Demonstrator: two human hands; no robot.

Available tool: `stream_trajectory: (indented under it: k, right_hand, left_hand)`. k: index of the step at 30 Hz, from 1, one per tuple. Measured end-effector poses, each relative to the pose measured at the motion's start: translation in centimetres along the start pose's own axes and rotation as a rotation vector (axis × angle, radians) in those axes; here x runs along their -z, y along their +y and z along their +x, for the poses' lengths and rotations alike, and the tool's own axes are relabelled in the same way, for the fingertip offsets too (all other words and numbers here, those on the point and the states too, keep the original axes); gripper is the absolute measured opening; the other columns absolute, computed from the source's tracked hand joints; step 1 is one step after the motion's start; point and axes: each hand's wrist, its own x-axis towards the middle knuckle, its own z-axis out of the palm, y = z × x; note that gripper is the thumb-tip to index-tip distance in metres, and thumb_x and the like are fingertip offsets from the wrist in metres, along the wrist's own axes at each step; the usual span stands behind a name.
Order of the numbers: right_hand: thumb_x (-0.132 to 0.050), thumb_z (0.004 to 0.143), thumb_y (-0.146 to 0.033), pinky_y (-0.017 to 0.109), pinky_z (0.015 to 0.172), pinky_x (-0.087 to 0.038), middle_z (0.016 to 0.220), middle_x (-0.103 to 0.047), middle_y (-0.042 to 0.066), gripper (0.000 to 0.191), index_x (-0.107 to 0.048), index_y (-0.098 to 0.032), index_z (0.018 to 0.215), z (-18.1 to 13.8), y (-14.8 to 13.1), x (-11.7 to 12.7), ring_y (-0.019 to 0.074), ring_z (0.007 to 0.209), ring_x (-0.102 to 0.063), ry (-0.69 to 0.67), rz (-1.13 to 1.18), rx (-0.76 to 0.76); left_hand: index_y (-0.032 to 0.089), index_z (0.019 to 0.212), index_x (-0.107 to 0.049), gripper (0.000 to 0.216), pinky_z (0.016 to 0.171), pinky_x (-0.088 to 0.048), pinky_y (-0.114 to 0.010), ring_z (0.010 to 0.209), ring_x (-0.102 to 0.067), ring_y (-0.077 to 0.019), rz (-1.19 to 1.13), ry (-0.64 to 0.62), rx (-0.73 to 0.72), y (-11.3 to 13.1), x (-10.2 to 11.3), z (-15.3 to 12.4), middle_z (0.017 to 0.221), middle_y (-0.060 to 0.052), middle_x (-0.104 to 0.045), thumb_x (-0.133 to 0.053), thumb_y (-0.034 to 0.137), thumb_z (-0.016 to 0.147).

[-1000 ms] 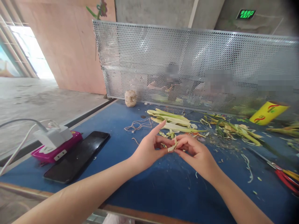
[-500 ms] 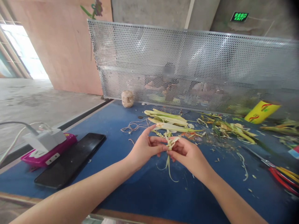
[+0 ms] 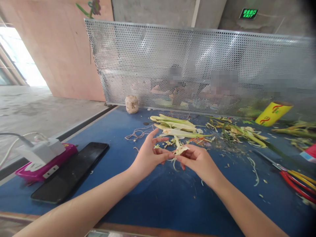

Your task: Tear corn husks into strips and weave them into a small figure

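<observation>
Between my two hands is a small knotted piece of pale husk strips (image 3: pixel 180 150), with thin ends hanging below. My left hand (image 3: pixel 151 152) pinches its left side between thumb and forefinger, the other fingers spread. On the other side, the closed fingers of my right hand (image 3: pixel 195 157) grip the same piece. Just beyond my fingertips lies a pile of long pale green husks (image 3: pixel 176 125). Small yellowish-green bits (image 3: pixel 170 142) sit between the pile and my hands.
Left are a black phone (image 3: pixel 71 172) and a magenta power strip (image 3: pixel 46 164) with a white plug. Scissors (image 3: pixel 283 169), leaf scraps (image 3: pixel 244 133) and a yellow roll (image 3: pixel 273 113) lie right. Behind stand a wrapped cylinder (image 3: pixel 131 104) and a perforated metal screen (image 3: pixel 158 59); people sit beyond.
The husk piece has turned between my fingers: a pale strip now points up and away, and the long hanging ends show less. The view has shifted slightly.
</observation>
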Motion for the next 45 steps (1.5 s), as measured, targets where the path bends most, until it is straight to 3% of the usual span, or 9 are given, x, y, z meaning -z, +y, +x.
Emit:
stream_trajectory:
  k: [9,18,22,25,28,34,39,45]
  right_hand:
    - [-0.06,0.073,-0.037,0.022,0.048,-0.044,0.058,-0.053,-0.003,0.021,-0.055,-0.017,0.073,0.1,-0.2,0.2,0.0087,0.047,-0.05,0.04,0.001,0.038]
    - [-0.062,0.072,-0.036,0.025,0.049,-0.046,0.057,-0.054,-0.003,0.021,-0.056,-0.017,0.078,0.2,-0.1,1.1,0.01,0.045,-0.052,0.137,0.05,0.056]
    - [-0.062,0.072,-0.036,0.025,0.049,-0.046,0.057,-0.054,-0.003,0.021,-0.056,-0.017,0.078,0.2,0.1,1.1,0.0101,0.046,-0.053,0.066,0.057,0.037]
    - [-0.061,0.072,-0.037,0.024,0.05,-0.046,0.06,-0.055,-0.003,0.021,-0.056,-0.017,0.076,0.2,0.1,0.9,0.0096,0.047,-0.053,-0.011,0.049,-0.006]
    - [-0.061,0.073,-0.036,0.024,0.051,-0.046,0.061,-0.055,-0.003,0.02,-0.055,-0.017,0.078,0.2,-0.1,0.8,0.0089,0.048,-0.052,-0.008,0.048,-0.015]
    - [-0.063,0.07,-0.035,0.023,0.05,-0.042,0.059,-0.048,-0.005,0.022,-0.049,-0.018,0.074,-0.3,-0.5,0.2,0.0087,0.05,-0.047,-0.034,-0.016,-0.01]
    - [-0.057,0.076,-0.031,0.021,0.048,-0.034,0.059,-0.042,-0.005,0.016,-0.049,-0.018,0.071,-0.5,-0.2,0.0,0.0086,0.052,-0.041,0.013,-0.233,0.11]
    - [-0.052,0.079,-0.029,0.02,0.047,-0.031,0.058,-0.036,-0.005,0.015,-0.049,-0.018,0.07,-0.3,-0.4,0.6,0.0082,0.051,-0.037,0.035,-0.265,0.128]
  left_hand:
    - [0.029,0.127,-0.025,0.083,0.045,-0.043,-0.017,0.067,-0.062,-0.0104,0.033,-0.066,-0.046,-0.3,0.0,-0.4,0.123,-0.014,-0.042,-0.068,0.008,0.059]
    - [0.029,0.13,-0.022,0.086,0.041,-0.042,-0.017,0.068,-0.061,-0.0127,0.166,-0.191,0.091,-0.7,0.4,-0.5,0.113,-0.012,-0.045,-0.067,0.01,0.059]
    - [0.026,0.129,-0.026,0.083,0.046,-0.043,-0.021,0.068,-0.059,-0.0125,0.253,-0.255,0.101,-1.2,0.5,-0.6,0.11,-0.011,-0.048,-0.067,0.01,0.059]
    - [0.021,0.128,-0.029,0.083,0.056,-0.044,-0.025,0.078,-0.057,-0.016,0.362,-0.22,-0.021,-1.1,0.5,-0.5,0.108,-0.011,-0.052,-0.071,0.015,0.056]
    - [0.018,0.127,-0.029,0.076,0.063,-0.044,-0.028,0.081,-0.056,-0.0163,0.3,-0.194,-0.091,-0.5,0.4,-0.4,0.099,-0.009,-0.057,-0.069,0.023,0.062]
    - [0.016,0.124,-0.033,0.065,0.058,-0.042,-0.025,0.06,-0.054,-0.0102,0.209,-0.166,-0.055,0.3,0.1,-0.5,0.068,0.002,-0.057,-0.064,0.018,0.067]
    - [0.018,0.122,-0.036,0.062,0.064,-0.044,-0.028,0.064,-0.055,-0.0118,0.31,-0.162,-0.104,0.1,0.2,-0.5,0.066,0.004,-0.053,-0.064,0.019,0.067]
    - [0.016,0.124,-0.034,0.062,0.061,-0.043,-0.027,0.062,-0.053,-0.0113,0.358,-0.163,-0.1,0.8,0.4,-0.5,0.067,0.003,-0.054,-0.063,0.022,0.069]
